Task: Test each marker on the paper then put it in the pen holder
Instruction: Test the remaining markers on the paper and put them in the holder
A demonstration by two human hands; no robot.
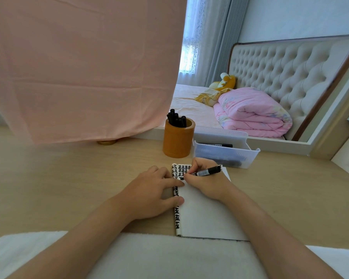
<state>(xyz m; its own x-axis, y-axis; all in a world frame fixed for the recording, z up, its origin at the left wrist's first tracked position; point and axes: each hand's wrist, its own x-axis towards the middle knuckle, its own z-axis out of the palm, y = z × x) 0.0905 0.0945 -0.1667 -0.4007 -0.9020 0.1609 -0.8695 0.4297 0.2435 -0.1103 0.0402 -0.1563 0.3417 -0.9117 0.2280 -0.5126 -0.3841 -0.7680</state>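
Nearest the camera, two bare forearms reach out over a pale cloth edge onto a light wooden desk [290, 198]. One sheet of paper [205, 214] lies between them, its left margin and top rows filled with black marks.

The left hand [149, 190] lies flat with its fingers spread, the fingertips pressing the paper's left edge; it holds nothing. The right hand [203, 180] is closed around one black marker [206, 171], pinched between thumb and fingers. The marker's tip points left and down onto the paper's upper part among the marks, while its rear end sticks out to the right past the knuckles. The hand hides the exact spot where tip meets paper.

Just beyond the paper stands one orange cylindrical pen holder [177, 139], upright, holding about six black markers [176, 118]; the exact count is hard to tell as they overlap. To its right sits one clear plastic bin [225, 156] with more black markers lying inside, one along its top edge.

Farther back, a pink cloth [79, 67] hangs over the left, blocking that side. Behind the desk is a bed with a folded pink quilt [252, 113], a yellow plush toy [225, 80] and a tufted headboard [286, 71].
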